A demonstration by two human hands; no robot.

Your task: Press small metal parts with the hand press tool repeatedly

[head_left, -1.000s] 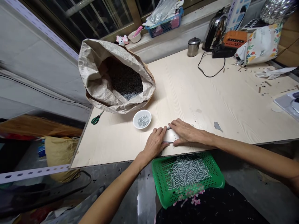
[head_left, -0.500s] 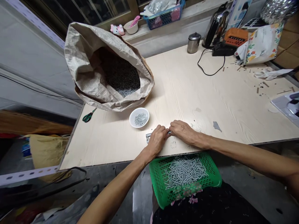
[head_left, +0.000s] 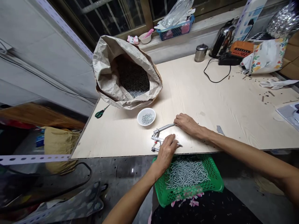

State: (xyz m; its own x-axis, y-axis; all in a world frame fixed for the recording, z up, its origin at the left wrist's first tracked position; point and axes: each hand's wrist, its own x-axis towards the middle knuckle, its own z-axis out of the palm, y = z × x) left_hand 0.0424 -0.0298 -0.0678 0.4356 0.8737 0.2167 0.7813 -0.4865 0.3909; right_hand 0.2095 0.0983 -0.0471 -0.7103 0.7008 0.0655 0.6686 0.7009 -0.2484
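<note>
A metal plier-like hand tool (head_left: pixel 158 135) lies on the pale wooden table (head_left: pixel 210 93) near its front edge, its two handles spread apart. My left hand (head_left: pixel 167 150) is curled over the lower handle close to the edge. My right hand (head_left: pixel 186 123) presses on the end of the upper handle, fingers together. A small white bowl (head_left: pixel 146 116) of little metal pieces sits just behind the tool. Below the table edge, on my lap, a green basket (head_left: pixel 187 179) holds many small silvery metal pieces.
A big paper sack (head_left: pixel 123 74) of dark metal pieces stands at the table's back left, green-handled scissors (head_left: pixel 101 112) beside it. At the back right are a steel cup (head_left: pixel 201 53), a kettle (head_left: pixel 223 35) with a black cord, and a flowered bag (head_left: pixel 268 56).
The tool's handles have swung apart. My left hand has drawn back toward the table edge with the lower handle, while my right hand stays on the upper one. The camera has shifted.
</note>
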